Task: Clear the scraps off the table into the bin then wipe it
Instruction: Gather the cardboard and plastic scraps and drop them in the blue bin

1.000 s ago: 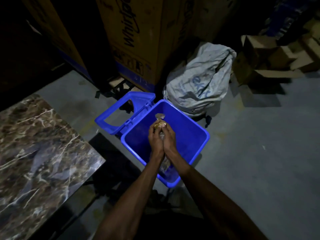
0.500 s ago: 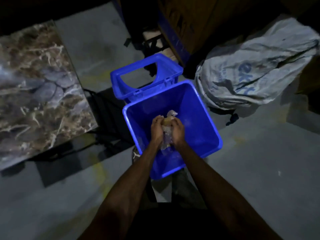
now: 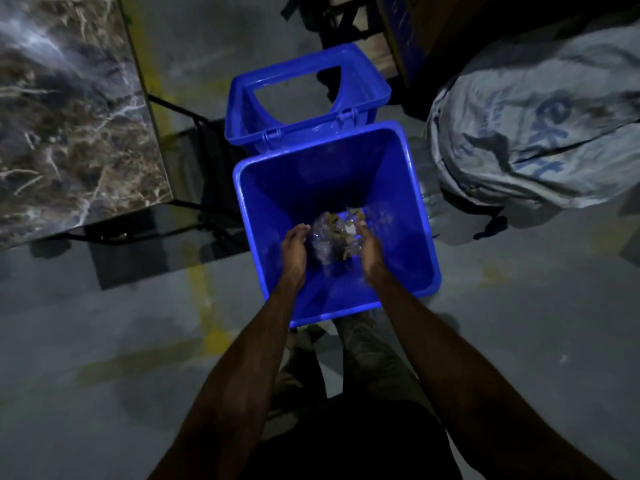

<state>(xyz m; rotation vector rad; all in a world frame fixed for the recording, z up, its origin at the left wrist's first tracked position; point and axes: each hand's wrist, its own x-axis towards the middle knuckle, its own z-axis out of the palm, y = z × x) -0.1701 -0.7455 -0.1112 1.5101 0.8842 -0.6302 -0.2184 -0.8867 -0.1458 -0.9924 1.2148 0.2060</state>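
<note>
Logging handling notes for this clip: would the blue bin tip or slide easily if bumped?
Probably slides easily: the bin looks like thin plastic holding only some scraps. Tipping seems less likely, though its open lid hangs off one side.

The grey concrete floor [image 3: 104,341] filled most of the frame and bore worn yellow paint marks [image 3: 204,306] at centre left. An open blue bin [image 3: 408,209] stood on it at centre, lid [image 3: 242,109] hinged back. A grey printed sack [image 3: 533,133] lay on the floor at upper right. The marble-topped table [image 3: 69,109] stood at upper left on dark metal legs.
</note>
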